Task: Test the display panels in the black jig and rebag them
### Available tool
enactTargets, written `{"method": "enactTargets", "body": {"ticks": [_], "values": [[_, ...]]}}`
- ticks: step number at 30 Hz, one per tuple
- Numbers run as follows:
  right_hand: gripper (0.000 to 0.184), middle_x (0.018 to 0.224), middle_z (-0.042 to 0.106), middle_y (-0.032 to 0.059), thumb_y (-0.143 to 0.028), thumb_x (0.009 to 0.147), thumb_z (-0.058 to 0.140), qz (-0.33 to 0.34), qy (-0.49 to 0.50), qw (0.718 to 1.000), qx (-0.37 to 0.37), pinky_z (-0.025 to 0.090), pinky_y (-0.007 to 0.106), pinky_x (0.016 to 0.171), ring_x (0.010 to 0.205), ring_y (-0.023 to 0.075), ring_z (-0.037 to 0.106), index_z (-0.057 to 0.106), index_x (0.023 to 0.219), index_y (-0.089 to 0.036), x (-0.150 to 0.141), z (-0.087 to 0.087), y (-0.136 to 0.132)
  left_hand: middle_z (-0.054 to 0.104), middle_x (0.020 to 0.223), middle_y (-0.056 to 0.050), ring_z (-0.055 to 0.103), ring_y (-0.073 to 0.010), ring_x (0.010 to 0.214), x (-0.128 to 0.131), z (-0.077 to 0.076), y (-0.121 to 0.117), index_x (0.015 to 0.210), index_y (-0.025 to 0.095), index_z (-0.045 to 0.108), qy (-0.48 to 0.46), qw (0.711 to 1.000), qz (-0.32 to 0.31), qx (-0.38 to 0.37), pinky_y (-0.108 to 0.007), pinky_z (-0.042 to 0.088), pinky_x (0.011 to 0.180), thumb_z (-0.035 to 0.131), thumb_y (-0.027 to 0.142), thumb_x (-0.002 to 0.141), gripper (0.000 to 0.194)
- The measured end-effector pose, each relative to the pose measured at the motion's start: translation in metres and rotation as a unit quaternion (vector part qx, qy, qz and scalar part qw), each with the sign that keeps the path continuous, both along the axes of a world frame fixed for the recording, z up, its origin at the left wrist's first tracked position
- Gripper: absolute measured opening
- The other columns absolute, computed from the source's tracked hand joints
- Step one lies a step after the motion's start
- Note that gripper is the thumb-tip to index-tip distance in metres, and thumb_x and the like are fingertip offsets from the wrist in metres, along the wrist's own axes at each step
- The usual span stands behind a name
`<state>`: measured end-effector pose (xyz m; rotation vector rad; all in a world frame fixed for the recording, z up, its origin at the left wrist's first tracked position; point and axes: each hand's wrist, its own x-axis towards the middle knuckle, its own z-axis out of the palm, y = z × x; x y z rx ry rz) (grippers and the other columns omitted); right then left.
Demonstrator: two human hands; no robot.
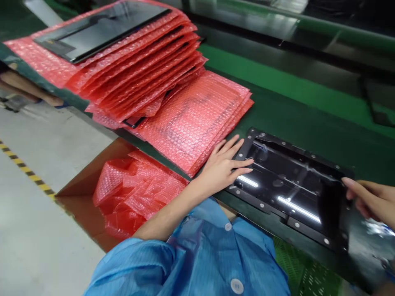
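lying flat on the green belt, near its front edge, is a black panel frame with screws along its rim. left hand is resting on the frame's left end, fingers straight and slightly spread, gripping nothing. right hand is touching the frame's right end, fingers extended close together; clamping cannot be told. just left of the frame, red bubble-wrap bags are lying stacked. further left, more bags holding dark panels are fanning out. below, a cardboard box is holding crumpled wrap.
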<state>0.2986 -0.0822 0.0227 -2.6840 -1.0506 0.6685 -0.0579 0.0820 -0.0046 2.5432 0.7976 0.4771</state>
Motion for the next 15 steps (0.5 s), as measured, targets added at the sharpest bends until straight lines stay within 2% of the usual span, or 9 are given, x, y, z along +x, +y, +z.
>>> {"method": "enactTargets", "body": {"ticks": [2, 4, 6, 8, 10, 15], "values": [[0.07, 0.052, 0.05, 0.0065, -0.096, 0.055, 0.038, -0.013, 0.027, 0.999, -0.026, 0.041, 0.042, 0.057, 0.051, 0.027, 0.051, 0.052, 0.061, -0.028, -0.009, 0.009, 0.009, 0.041, 0.158, -0.017, 0.027, -0.0356, 0.152, 0.011, 0.007, -0.011, 0.12, 0.02, 0.073, 0.002, 0.998, 0.011, 0.057, -0.063, 0.024, 0.119, 0.058, 0.045, 0.096, 0.038], [0.069, 0.053, 0.052, 0.0065, -0.092, 0.056, 0.029, -0.012, 0.017, 0.998, -0.051, 0.04, 0.04, 0.059, 0.054, 0.0269, 0.052, 0.049, 0.065, -0.027, -0.012, 0.015, 0.019, 0.04, 0.158, -0.02, 0.027, -0.0376, 0.152, 0.031, 0.013, -0.029, 0.123, 0.015, 0.07, -0.01, 0.995, -0.028, 0.092, -0.063, 0.025, 0.119, 0.058, 0.047, 0.095, 0.044], [0.062, 0.055, 0.054, 0.0058, -0.085, 0.066, 0.028, -0.01, 0.001, 0.997, -0.07, 0.04, 0.038, 0.062, 0.056, 0.0262, 0.054, 0.049, 0.069, -0.026, -0.009, 0.018, 0.027, 0.041, 0.158, -0.019, 0.031, -0.0351, 0.151, 0.057, 0.015, -0.051, 0.131, 0.014, 0.065, -0.023, 0.985, -0.133, 0.103, -0.058, 0.029, 0.119, 0.057, 0.048, 0.095, 0.049], [0.053, 0.055, 0.055, 0.0044, -0.074, 0.081, 0.037, -0.008, -0.007, 0.996, -0.083, 0.038, 0.036, 0.065, 0.06, 0.0248, 0.056, 0.048, 0.07, -0.024, -0.005, 0.018, 0.034, 0.045, 0.157, -0.015, 0.037, -0.031, 0.148, 0.082, 0.014, -0.071, 0.136, 0.017, 0.061, -0.023, 0.964, -0.244, 0.107, -0.051, 0.031, 0.119, 0.054, 0.048, 0.097, 0.05], [0.05, 0.055, 0.054, 0.0032, -0.065, 0.093, 0.047, 0.006, -0.011, 0.995, -0.101, 0.037, 0.034, 0.065, 0.061, 0.0233, 0.057, 0.046, 0.067, -0.022, -0.002, 0.018, 0.04, 0.05, 0.153, -0.012, 0.042, -0.0289, 0.145, 0.102, 0.01, -0.084, 0.135, 0.017, 0.062, -0.005, 0.947, -0.3, 0.112, -0.046, 0.032, 0.12, 0.051, 0.047, 0.097, 0.049], [0.057, 0.056, 0.055, 0.0037, -0.059, 0.103, 0.057, 0.044, -0.02, 0.987, -0.154, 0.032, 0.032, 0.061, 0.063, 0.0229, 0.056, 0.047, 0.062, -0.02, -0.003, 0.023, 0.054, 0.056, 0.148, -0.009, 0.046, -0.028, 0.142, 0.119, 0.009, -0.088, 0.131, 0.015, 0.065, 0.03, 0.938, -0.322, 0.126, -0.043, 0.037, 0.116, 0.043, 0.046, 0.101, 0.048]]}}
